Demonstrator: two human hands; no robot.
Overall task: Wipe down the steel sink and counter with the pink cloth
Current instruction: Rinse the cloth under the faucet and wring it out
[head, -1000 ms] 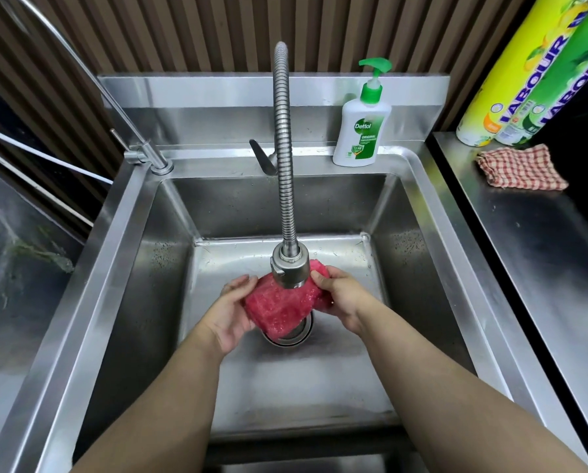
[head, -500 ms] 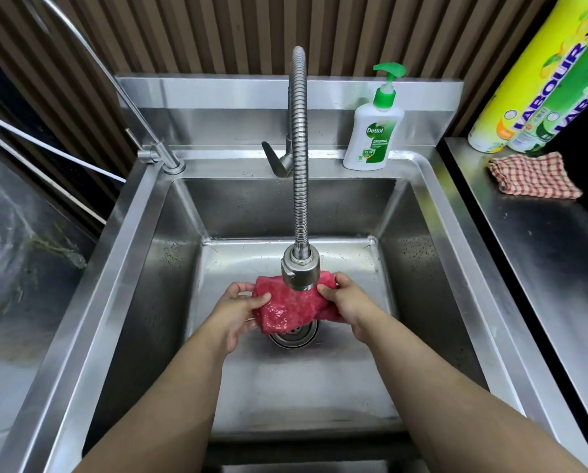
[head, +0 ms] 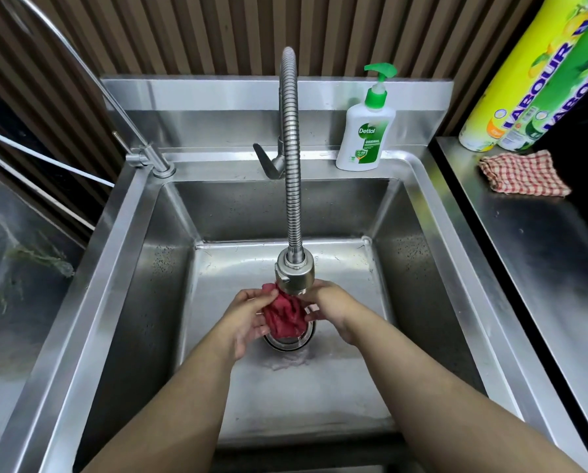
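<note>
Fingers (head: 251, 297) of the left hand (head: 243, 319) curl closed around the bunched pink cloth (head: 285, 315), low centre of frame beneath the faucet head (head: 294, 276), over the sink (head: 422, 268) drain; the right hand (head: 333, 312) pinches its other side. Sodden, limp and likely heavy with water, it wants gripping by the whole wad. Bench (head: 541, 268) lies right.
</note>
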